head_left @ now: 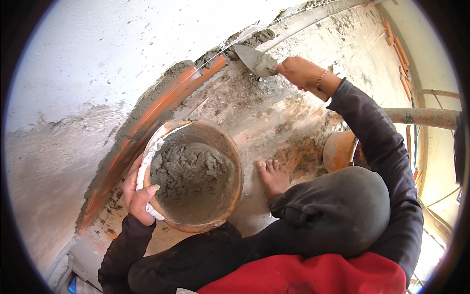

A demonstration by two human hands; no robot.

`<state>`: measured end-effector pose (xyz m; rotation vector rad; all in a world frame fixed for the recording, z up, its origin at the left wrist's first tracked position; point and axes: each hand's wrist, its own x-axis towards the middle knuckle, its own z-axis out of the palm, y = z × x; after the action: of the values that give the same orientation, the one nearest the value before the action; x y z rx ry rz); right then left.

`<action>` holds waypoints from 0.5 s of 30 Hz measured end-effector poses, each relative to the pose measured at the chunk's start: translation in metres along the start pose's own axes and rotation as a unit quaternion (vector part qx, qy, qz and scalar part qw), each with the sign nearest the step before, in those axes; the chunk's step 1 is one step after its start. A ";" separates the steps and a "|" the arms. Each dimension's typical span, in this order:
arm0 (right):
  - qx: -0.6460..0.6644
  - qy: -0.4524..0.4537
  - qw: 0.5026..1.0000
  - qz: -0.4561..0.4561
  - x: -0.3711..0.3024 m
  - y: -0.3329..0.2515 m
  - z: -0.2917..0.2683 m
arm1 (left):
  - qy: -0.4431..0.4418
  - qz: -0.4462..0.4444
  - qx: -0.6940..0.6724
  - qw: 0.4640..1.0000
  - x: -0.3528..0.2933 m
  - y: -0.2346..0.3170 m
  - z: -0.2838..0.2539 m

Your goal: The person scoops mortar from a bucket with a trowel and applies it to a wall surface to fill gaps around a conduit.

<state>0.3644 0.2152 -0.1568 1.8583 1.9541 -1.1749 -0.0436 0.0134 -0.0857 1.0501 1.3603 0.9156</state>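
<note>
The left hand (138, 192) is clamped on the near left rim of an orange bucket (196, 171), thumb hooked over the edge and fingers wrapped around the outside, where a white band runs along the rim. The bucket sits at the left of the scene, tipped toward the viewer so its inside shows. It is about half full of wet grey mortar (191, 171), lumpy and rough on top, with smears of grey up the inner wall.

Well apart from it, farther off and to the right, the right hand (299, 71) is closed around the handle of a pointed metal trowel (255, 60). The blade points left and lies against a ridge of fresh mortar on top of a row of orange bricks (161, 105). The blade is dull grey and crusted with mortar. A thin bracelet circles the right wrist, and both arms wear dark sleeves.

The brick row curves from the near left to the far right, with a pale plastered wall (98, 63) beyond it. A bare foot (273, 176) rests on the stained floor (274, 112) just right of the bucket, beside a bent knee in dark cloth. Another orange vessel (339, 149) shows partly behind the right arm.
</note>
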 end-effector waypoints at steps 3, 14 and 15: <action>-0.026 -0.014 0.999 0.018 -0.010 -0.002 -0.003 | 0.005 0.013 0.021 1.000 -0.003 0.000 -0.004; -0.161 0.031 0.985 -0.054 -0.013 -0.005 0.000 | 0.026 -0.001 -0.045 0.999 -0.001 -0.005 -0.003; -0.200 0.082 0.973 -0.081 -0.010 0.002 0.005 | 0.031 0.000 -0.044 0.999 -0.001 -0.005 -0.003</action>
<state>0.3660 0.2040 -0.1548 1.6523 2.2626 -0.6119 -0.0465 0.0106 -0.0902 0.9613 1.3585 1.0066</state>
